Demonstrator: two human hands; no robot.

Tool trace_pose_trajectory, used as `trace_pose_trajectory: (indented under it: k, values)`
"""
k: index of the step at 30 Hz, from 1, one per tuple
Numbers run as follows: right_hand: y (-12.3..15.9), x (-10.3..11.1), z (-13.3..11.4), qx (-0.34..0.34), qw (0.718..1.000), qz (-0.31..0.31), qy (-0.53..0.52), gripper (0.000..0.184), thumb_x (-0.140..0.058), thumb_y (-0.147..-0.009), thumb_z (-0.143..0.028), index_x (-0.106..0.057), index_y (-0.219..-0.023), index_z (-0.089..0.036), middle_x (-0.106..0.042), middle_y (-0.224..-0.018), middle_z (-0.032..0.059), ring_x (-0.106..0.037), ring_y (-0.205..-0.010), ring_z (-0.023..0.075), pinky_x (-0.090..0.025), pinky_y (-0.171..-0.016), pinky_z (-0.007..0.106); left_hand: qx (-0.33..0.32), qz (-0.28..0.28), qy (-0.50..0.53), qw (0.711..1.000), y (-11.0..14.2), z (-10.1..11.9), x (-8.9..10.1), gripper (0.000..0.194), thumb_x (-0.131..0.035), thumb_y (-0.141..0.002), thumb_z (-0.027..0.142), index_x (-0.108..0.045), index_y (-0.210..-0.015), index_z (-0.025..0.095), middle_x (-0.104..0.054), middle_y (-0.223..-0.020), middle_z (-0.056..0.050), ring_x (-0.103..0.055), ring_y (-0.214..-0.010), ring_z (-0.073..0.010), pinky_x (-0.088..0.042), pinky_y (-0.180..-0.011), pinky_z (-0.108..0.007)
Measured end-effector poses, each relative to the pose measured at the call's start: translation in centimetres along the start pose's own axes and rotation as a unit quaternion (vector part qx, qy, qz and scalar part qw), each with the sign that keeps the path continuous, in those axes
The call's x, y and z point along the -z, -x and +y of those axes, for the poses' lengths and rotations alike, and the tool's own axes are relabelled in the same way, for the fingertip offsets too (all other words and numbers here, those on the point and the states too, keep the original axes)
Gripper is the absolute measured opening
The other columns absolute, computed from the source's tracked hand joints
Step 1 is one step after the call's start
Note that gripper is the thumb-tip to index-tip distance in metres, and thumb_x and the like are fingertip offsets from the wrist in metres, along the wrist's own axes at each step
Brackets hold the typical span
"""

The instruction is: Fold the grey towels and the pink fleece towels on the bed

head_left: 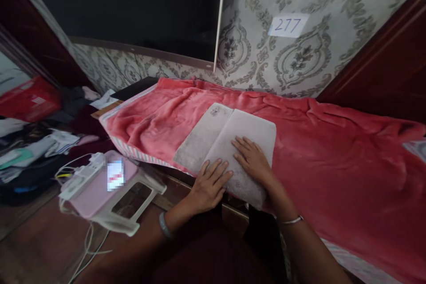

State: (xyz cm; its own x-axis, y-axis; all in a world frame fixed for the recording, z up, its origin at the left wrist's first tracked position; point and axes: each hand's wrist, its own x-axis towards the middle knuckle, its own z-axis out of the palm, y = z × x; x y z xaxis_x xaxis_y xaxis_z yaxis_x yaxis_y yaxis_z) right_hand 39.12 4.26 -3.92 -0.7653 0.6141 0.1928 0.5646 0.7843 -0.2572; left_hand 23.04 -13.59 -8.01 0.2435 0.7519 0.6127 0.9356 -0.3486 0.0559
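Observation:
A folded pale grey towel [226, 137] lies on a red fleece blanket [333, 151] that covers a long surface. My left hand [209, 184] rests flat on the towel's near edge, fingers stretched out and together. My right hand [253, 159] lies flat on the towel just beside it, fingers spread forward. Neither hand grips anything. A bangle sits on each wrist.
A pink and white stool [109, 195] stands at the left with a power strip [81, 175], cables and a phone on it. Clothes are piled at the far left [29, 146]. A patterned wall with a paper tag reading 277 [288, 25] and a dark screen [133, 4] stand behind.

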Motion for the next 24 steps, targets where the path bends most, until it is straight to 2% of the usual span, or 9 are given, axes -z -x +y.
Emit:
trace_pose_trajectory:
  k: [4, 7, 9, 12, 15, 18, 20, 21, 24]
  values:
    - [0.0, -0.4, 0.7, 0.017, 1.000, 0.008, -0.001, 0.053, -0.039, -0.103, -0.040, -0.053, -0.152, -0.026, -0.042, -0.162, 0.0075, -0.035, -0.152, 0.0307, -0.031, -0.120, 0.061, -0.001, -0.017, 0.008, 1.000, 0.3, -0.1, 0.9, 0.050, -0.053, -0.095, 0.019, -0.054, -0.145, 0.017, -0.054, -0.155, -0.011, -0.032, -0.154, -0.0238, -0.019, -0.128, -0.050]
    - [-0.2, -0.1, 0.1, 0.014, 1.000, -0.009, 0.001, 0.053, -0.041, -0.102, -0.040, -0.052, -0.152, -0.026, -0.041, -0.163, 0.0095, -0.035, -0.152, 0.0324, -0.031, -0.119, 0.064, 0.022, 0.005, 0.021, 1.000, 0.8, -0.7, 1.9, 0.043, -0.051, -0.096, 0.019, -0.059, -0.138, 0.017, -0.058, -0.150, -0.013, -0.040, -0.150, -0.0234, -0.023, -0.126, -0.051]
    - [-0.6, 0.2, -1.1, 0.026, 0.999, -0.031, 0.001, 0.054, -0.042, -0.102, -0.039, -0.050, -0.154, -0.026, -0.038, -0.164, 0.0109, -0.032, -0.153, 0.0332, -0.030, -0.119, 0.066, 0.068, 0.041, 0.022, 0.997, 1.3, -1.8, 2.7, 0.039, -0.051, -0.097, 0.019, -0.062, -0.134, 0.019, -0.059, -0.149, -0.013, -0.043, -0.147, -0.0258, -0.028, -0.123, -0.054]
    - [-2.1, 0.8, -3.8, 0.085, 0.994, -0.071, -0.004, 0.055, -0.044, -0.102, -0.038, -0.047, -0.156, -0.027, -0.034, -0.166, 0.0122, -0.028, -0.155, 0.0326, -0.028, -0.120, 0.066, 0.199, 0.095, 0.030, 0.975, 2.0, -4.2, 4.1, 0.038, -0.054, -0.096, 0.024, -0.066, -0.131, 0.021, -0.059, -0.149, -0.014, -0.047, -0.142, -0.0312, -0.036, -0.117, -0.057]
    - [-4.2, 1.2, -6.8, 0.142, 0.985, -0.101, -0.008, 0.055, -0.044, -0.103, -0.037, -0.044, -0.158, -0.028, -0.033, -0.167, 0.0110, -0.025, -0.156, 0.0308, -0.027, -0.121, 0.063, 0.351, 0.127, 0.122, 0.920, 2.5, -7.1, 5.5, 0.043, -0.062, -0.091, 0.036, -0.066, -0.130, 0.019, -0.066, -0.135, -0.015, -0.061, -0.123, -0.0316, -0.049, -0.104, -0.051]
    - [-6.3, 1.1, -9.3, 0.178, 0.978, -0.108, -0.006, 0.055, -0.043, -0.104, -0.036, -0.042, -0.159, -0.028, -0.032, -0.167, 0.0094, -0.023, -0.157, 0.0291, -0.023, -0.124, 0.061, 0.471, 0.134, 0.318, 0.812, 2.8, -9.1, 6.6, 0.052, -0.070, -0.083, 0.048, -0.066, -0.126, 0.018, -0.073, -0.101, -0.008, -0.069, -0.078, -0.0208, -0.057, -0.070, -0.034]
    - [-7.2, 0.6, -10.5, 0.210, 0.971, -0.115, -0.005, 0.055, -0.043, -0.105, -0.038, -0.041, -0.159, -0.028, -0.032, -0.168, 0.0083, -0.022, -0.157, 0.0282, -0.020, -0.125, 0.060, 0.513, 0.130, 0.413, 0.741, 2.7, -9.5, 6.8, 0.059, -0.076, -0.078, 0.051, -0.065, -0.124, 0.017, -0.068, -0.081, -0.002, -0.062, -0.057, -0.0153, -0.048, -0.050, -0.026]
    - [-7.5, 0.2, -11.0, 0.226, 0.966, -0.123, -0.006, 0.055, -0.043, -0.106, -0.039, -0.041, -0.160, -0.028, -0.031, -0.168, 0.0078, -0.022, -0.157, 0.0279, -0.020, -0.126, 0.059, 0.524, 0.126, 0.440, 0.718, 2.7, -9.5, 6.6, 0.061, -0.079, -0.075, 0.051, -0.064, -0.124, 0.017, -0.066, -0.074, 0.000, -0.060, -0.052, -0.0145, -0.044, -0.045, -0.024]
    - [-7.7, -1.3, -11.5, 0.259, 0.954, -0.152, -0.005, 0.058, -0.044, -0.105, -0.046, -0.038, -0.161, -0.031, -0.030, -0.169, 0.0061, -0.023, -0.157, 0.0282, -0.020, -0.126, 0.059, 0.542, 0.126, 0.473, 0.683, 2.4, -9.0, 5.7, 0.065, -0.084, -0.069, 0.045, -0.063, -0.123, 0.016, -0.069, -0.075, -0.001, -0.059, -0.046, -0.0134, -0.041, -0.040, -0.023]
